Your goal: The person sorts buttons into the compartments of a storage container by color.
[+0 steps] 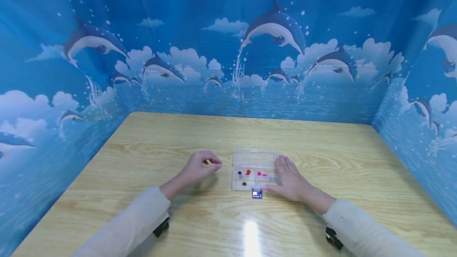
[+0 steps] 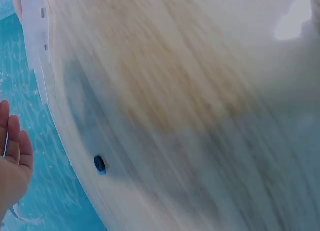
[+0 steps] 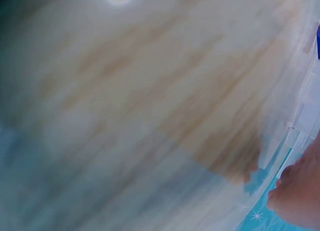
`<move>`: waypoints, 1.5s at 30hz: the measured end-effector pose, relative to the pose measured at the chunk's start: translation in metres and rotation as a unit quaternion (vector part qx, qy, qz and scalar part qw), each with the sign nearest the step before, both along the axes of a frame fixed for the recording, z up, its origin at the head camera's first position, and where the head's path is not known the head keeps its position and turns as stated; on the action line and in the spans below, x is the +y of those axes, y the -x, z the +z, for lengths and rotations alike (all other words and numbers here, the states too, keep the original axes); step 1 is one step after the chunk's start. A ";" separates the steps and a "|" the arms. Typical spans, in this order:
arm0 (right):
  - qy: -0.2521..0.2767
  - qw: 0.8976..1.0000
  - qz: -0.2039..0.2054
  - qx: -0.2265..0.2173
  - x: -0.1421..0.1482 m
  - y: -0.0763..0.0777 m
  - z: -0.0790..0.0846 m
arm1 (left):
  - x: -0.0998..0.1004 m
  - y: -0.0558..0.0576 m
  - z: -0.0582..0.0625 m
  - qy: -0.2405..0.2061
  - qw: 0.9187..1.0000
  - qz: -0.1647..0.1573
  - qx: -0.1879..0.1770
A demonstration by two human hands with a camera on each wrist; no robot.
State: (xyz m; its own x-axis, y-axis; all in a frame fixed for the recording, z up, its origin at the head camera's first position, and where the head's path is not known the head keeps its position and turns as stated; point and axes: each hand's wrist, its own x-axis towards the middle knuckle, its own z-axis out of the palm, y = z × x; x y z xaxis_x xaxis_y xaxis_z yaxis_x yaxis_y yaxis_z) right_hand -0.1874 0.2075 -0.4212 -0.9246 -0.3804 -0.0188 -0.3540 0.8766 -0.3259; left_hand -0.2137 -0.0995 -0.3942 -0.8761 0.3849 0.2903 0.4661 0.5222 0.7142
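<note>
A clear plastic compartment box (image 1: 239, 186) lies on the table with its transparent lid (image 1: 254, 157) folded back. Small dark, red and pink round pieces (image 1: 259, 173) sit inside it. At its front edge is a small blue-rimmed square item (image 1: 257, 193). My right hand (image 1: 290, 181) rests flat along the box's right side, fingers straight, thumb by the blue item. To the left of the box hovers my left hand (image 1: 201, 166), fingers loosely bent, thumb and index tips close; nothing shows between them. The left wrist view has a dark round piece (image 2: 100, 165) on the table.
The wood-grain table (image 1: 171, 130) runs back to a blue curtain (image 1: 200, 19) printed with dolphins, which also closes off both sides. Under each sleeve sits a black wrist device (image 1: 161, 227). Light glares off the front of the table.
</note>
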 end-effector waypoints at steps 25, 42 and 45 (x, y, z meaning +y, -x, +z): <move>-0.002 1.000 0.001 0.001 -0.002 0.001 0.002 | -0.045 0.000 -0.010 0.011 0.999 0.031 0.000; -0.003 1.000 0.001 0.000 -0.001 0.001 0.002 | -0.064 -0.005 -0.014 0.031 0.999 0.004 -0.014; -0.002 1.000 -0.001 -0.004 -0.001 0.001 0.002 | -0.067 -0.006 -0.016 0.047 0.999 -0.004 0.002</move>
State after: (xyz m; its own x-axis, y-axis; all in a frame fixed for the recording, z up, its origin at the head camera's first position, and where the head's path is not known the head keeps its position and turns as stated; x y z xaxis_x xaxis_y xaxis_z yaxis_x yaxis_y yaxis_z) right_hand -0.1884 0.2064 -0.4195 -0.9252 -0.3784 -0.0281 -0.3496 0.8788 -0.3247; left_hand -0.2075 -0.1662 -0.4106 -0.8720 0.4174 0.2559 0.4730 0.5831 0.6605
